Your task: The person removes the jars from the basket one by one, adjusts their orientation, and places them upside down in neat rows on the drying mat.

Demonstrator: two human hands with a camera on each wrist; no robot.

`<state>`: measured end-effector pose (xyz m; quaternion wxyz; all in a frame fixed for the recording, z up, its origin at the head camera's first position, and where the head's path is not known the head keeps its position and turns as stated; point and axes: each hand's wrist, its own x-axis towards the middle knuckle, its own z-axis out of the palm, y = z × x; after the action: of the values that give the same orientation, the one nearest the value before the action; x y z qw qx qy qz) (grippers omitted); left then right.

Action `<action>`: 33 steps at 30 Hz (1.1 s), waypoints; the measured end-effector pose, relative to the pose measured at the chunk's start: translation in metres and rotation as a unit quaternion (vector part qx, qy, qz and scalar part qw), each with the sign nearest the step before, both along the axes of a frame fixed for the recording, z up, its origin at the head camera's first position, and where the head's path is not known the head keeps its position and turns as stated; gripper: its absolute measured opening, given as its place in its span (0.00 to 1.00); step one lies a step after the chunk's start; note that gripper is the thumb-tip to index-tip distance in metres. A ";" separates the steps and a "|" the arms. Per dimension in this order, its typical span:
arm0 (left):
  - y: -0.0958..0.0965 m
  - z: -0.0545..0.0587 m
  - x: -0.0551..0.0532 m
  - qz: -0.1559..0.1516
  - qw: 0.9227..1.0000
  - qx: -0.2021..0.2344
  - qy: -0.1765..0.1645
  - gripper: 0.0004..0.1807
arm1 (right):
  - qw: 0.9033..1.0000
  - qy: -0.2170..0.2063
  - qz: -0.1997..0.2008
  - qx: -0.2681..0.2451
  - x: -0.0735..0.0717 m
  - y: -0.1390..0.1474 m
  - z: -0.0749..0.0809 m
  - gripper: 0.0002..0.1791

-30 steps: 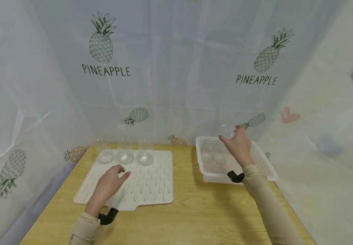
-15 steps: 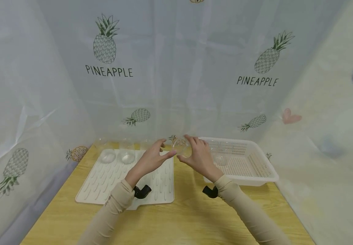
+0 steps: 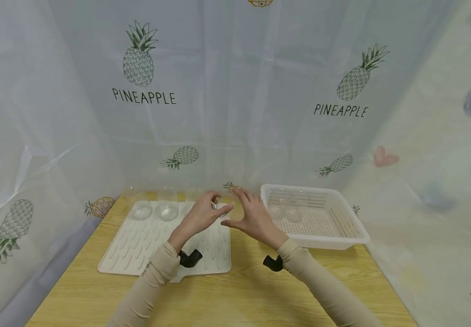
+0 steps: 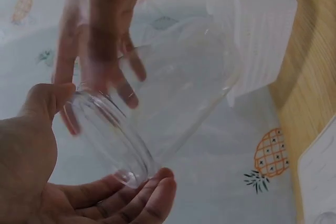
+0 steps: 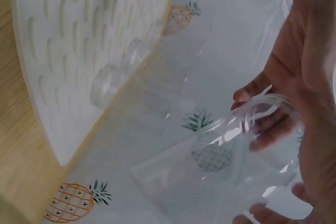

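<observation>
Between my two hands, above the right edge of the white ridged mat [image 3: 215,254], is a clear jar [image 4: 184,93] with a ringed rim. My left hand [image 3: 198,215] holds it at the rim, thumb on one side and fingers on the other. In the left wrist view the jar's closed end points away from that palm. My right hand [image 3: 256,220] is spread around the jar's right side, thumb and fingers wide apart. Further clear jars [image 3: 167,210] stand in a row along the mat's back, one partly hidden behind my left hand.
A white perforated basket [image 3: 354,227] sits at the right of the wooden table [image 3: 243,295], with several clear jars [image 3: 293,214] in its left part. A pineapple-print curtain [image 3: 235,113] encloses the back and sides.
My right hand has brought a jar leftward from the basket. My left hand moved right from over the mat and now holds that jar by its rim, while my right fingers are spread.
</observation>
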<state>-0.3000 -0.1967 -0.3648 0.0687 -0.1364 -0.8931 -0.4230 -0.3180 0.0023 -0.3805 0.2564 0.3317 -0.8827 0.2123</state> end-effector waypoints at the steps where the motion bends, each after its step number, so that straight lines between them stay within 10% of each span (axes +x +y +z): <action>1: -0.003 -0.001 0.000 0.007 1.000 0.005 0.003 0.43 | 0.999 -0.029 0.005 -0.023 -0.001 0.001 -0.001 0.52; 4: -0.012 -0.001 -0.001 0.018 0.999 0.031 0.012 0.43 | 0.986 -0.122 0.012 -0.114 -0.007 0.006 -0.004 0.49; 8: -0.022 0.002 0.001 0.022 0.997 0.062 0.036 0.42 | 0.945 -0.234 0.017 -0.229 -0.018 0.015 -0.005 0.40; 14: -0.025 0.004 0.007 0.010 0.994 0.086 0.059 0.39 | 0.825 -0.455 0.067 -0.329 -0.031 0.019 -0.001 0.48; 18: -0.026 0.000 0.010 -0.002 0.995 0.087 0.047 0.38 | 0.791 -0.508 0.079 -0.333 -0.032 0.017 0.000 0.46; 24: -0.033 -0.010 0.011 -0.038 0.998 0.047 -0.003 0.46 | 0.806 -0.469 0.051 -0.356 -0.030 0.010 0.001 0.42; 33: -0.031 -0.012 0.016 -0.043 0.996 -0.055 0.047 0.54 | 0.914 -0.315 0.019 -0.254 -0.019 -0.011 0.001 0.37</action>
<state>-0.2844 -0.2274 -0.3765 0.0847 -0.1983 -0.9040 -0.3692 -0.3373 -0.0085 -0.3792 0.0369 0.1878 -0.8276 0.5277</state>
